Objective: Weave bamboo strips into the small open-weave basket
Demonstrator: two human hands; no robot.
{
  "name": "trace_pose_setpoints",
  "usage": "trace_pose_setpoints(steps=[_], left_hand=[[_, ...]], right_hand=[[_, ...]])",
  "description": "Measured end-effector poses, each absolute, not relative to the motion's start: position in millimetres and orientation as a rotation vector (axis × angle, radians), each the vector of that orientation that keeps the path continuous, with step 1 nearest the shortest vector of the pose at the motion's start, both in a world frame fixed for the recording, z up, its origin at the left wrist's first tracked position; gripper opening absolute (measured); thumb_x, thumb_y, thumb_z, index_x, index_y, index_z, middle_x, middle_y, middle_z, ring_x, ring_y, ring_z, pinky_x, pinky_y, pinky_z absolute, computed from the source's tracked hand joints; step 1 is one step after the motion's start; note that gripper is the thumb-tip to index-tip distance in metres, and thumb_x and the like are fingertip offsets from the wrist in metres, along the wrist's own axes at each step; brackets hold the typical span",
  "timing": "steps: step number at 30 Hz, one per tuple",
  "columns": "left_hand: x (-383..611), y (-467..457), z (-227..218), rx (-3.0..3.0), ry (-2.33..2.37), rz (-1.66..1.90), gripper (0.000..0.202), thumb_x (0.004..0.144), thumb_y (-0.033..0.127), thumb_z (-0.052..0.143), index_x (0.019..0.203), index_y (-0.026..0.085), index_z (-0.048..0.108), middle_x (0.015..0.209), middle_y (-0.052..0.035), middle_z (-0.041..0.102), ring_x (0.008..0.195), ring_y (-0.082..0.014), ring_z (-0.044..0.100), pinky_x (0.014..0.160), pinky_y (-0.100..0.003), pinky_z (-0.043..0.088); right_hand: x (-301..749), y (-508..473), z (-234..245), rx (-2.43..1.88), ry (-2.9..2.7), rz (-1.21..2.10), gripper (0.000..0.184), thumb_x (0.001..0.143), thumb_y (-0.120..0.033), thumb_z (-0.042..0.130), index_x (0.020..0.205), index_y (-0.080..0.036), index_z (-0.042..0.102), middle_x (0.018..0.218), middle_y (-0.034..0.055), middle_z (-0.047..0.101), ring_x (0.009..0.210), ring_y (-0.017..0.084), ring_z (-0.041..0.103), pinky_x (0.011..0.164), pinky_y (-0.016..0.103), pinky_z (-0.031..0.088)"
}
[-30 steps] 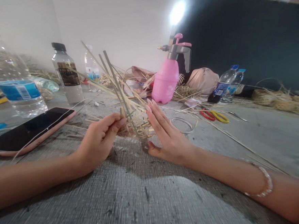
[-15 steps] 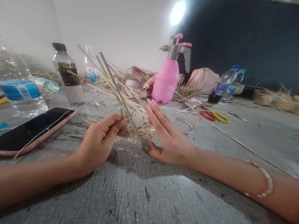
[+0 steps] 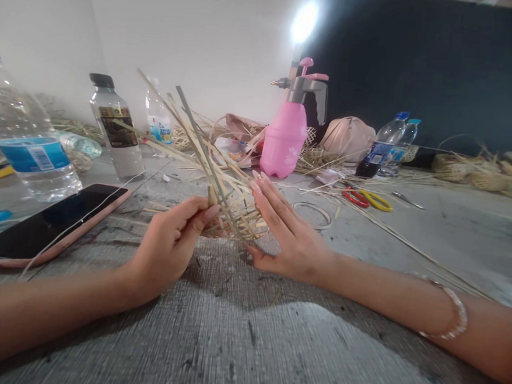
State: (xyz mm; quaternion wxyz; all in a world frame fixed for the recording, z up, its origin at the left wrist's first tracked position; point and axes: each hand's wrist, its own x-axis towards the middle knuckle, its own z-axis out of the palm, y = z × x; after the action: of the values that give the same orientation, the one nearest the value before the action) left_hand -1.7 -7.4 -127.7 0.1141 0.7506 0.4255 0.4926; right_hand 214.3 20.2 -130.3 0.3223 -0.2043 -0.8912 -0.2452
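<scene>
A small half-woven piece of pale bamboo strips (image 3: 233, 205) stands on the grey surface between my hands, with long loose strips sticking up and to the left. My left hand (image 3: 169, 244) pinches the strips on its left side, fingers closed together. My right hand (image 3: 286, 232) lies flat against the right side of the weave, fingers stretched out and together, thumb low near the surface. A beaded bracelet (image 3: 451, 314) sits on my right wrist.
A phone in a pink case (image 3: 49, 224) lies at the left beside several water bottles (image 3: 26, 147). A pink spray bottle (image 3: 289, 130) stands behind the weave. Red and yellow scissors (image 3: 365, 198), a thin ring (image 3: 311, 213), a pink bag (image 3: 347, 137) and heaps of strips (image 3: 481, 170) lie further back.
The woven piece has tipped slightly, its upright strips swaying left and back. Both hands stay on its sides in almost the same places.
</scene>
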Motion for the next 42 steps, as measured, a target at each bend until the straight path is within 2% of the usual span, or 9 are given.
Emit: trace_pose_setpoints(steps=[4, 15, 21, 25, 31, 34, 38, 42], left_hand=[[-2, -9, -127, 2.214, 1.244, 1.461, 0.024, 0.090, 0.031, 0.044, 0.070, 0.020, 0.050, 0.058, 0.0053, 0.045, 0.055, -0.0092, 0.041, 0.052, -0.020, 0.038], [0, -9, -125, 2.212, 1.277, 1.456, 0.025, 0.089, 0.031, 0.044, 0.067, 0.020, 0.047, 0.057, 0.0049, 0.044, 0.054, -0.0096, 0.041, 0.052, -0.020, 0.038], [-2, -9, -125, 2.244, 1.267, 1.462, 0.025, 0.089, 0.032, 0.045, 0.067, 0.020, 0.048, 0.056, 0.0049, 0.043, 0.053, -0.0096, 0.040, 0.050, -0.021, 0.037], [-3, -9, -125, 2.277, 1.233, 1.451, 0.021, 0.089, 0.031, 0.045, 0.072, 0.020, 0.052, 0.057, 0.0051, 0.048, 0.053, -0.0092, 0.044, 0.051, -0.020, 0.039], [-3, -11, -124, 2.307, 1.235, 1.445, 0.022, 0.089, 0.029, 0.045, 0.070, 0.020, 0.052, 0.055, 0.0059, 0.048, 0.051, -0.0084, 0.045, 0.050, -0.018, 0.039], [-2, -15, -122, 2.420, 1.187, 1.444, 0.020, 0.088, 0.023, 0.047, 0.069, 0.020, 0.053, 0.054, 0.0067, 0.050, 0.047, -0.0074, 0.045, 0.047, -0.017, 0.038], [-3, -22, -120, 2.667, 0.961, 1.349, 0.015, 0.087, 0.012, 0.046, 0.079, 0.021, 0.055, 0.065, 0.0049, 0.065, 0.051, -0.0067, 0.057, 0.050, -0.015, 0.043], [-7, -26, -121, 2.840, 0.722, 1.322, 0.022, 0.086, 0.004, 0.042, 0.095, 0.020, 0.053, 0.081, 0.0008, 0.072, 0.068, -0.0074, 0.066, 0.060, -0.014, 0.049]], right_hand=[[213, 19, -130, -0.535, -2.348, -0.638, 0.086, 0.083, -0.022, 0.052, 0.148, -0.006, -0.002, 0.150, 0.0221, 0.025, 0.143, 0.030, 0.015, 0.110, 0.052, 0.033], [213, 19, -130, -0.508, -2.351, -0.599, 0.088, 0.077, -0.014, 0.051, 0.148, -0.006, 0.000, 0.151, 0.0213, 0.023, 0.143, 0.031, 0.014, 0.110, 0.053, 0.032], [213, 19, -129, -0.492, -2.306, -0.566, 0.082, 0.082, -0.024, 0.054, 0.148, -0.007, 0.008, 0.147, 0.0205, 0.033, 0.141, 0.028, 0.022, 0.110, 0.049, 0.035], [214, 19, -128, -0.481, -2.284, -0.619, 0.075, 0.084, -0.019, 0.051, 0.147, -0.008, 0.012, 0.143, 0.0209, 0.039, 0.140, 0.025, 0.026, 0.108, 0.046, 0.038], [212, 18, -126, -0.513, -2.255, -0.613, 0.075, 0.080, -0.030, 0.058, 0.142, -0.004, 0.025, 0.139, 0.0236, 0.043, 0.135, 0.029, 0.037, 0.105, 0.046, 0.042], [210, 13, -115, -0.442, -2.201, -0.591, 0.063, 0.079, -0.027, 0.061, 0.134, -0.008, 0.037, 0.133, 0.0225, 0.047, 0.130, 0.028, 0.043, 0.104, 0.046, 0.044], [206, -3, -94, -0.375, -2.117, -0.665, 0.040, 0.083, -0.020, 0.059, 0.120, -0.024, 0.045, 0.125, 0.0116, 0.054, 0.126, 0.022, 0.048, 0.100, 0.044, 0.048], [203, -22, -80, -0.366, -2.215, -0.654, 0.018, 0.086, -0.021, 0.057, 0.104, -0.021, 0.053, 0.126, 0.0116, 0.056, 0.131, 0.022, 0.043, 0.104, 0.043, 0.045]])
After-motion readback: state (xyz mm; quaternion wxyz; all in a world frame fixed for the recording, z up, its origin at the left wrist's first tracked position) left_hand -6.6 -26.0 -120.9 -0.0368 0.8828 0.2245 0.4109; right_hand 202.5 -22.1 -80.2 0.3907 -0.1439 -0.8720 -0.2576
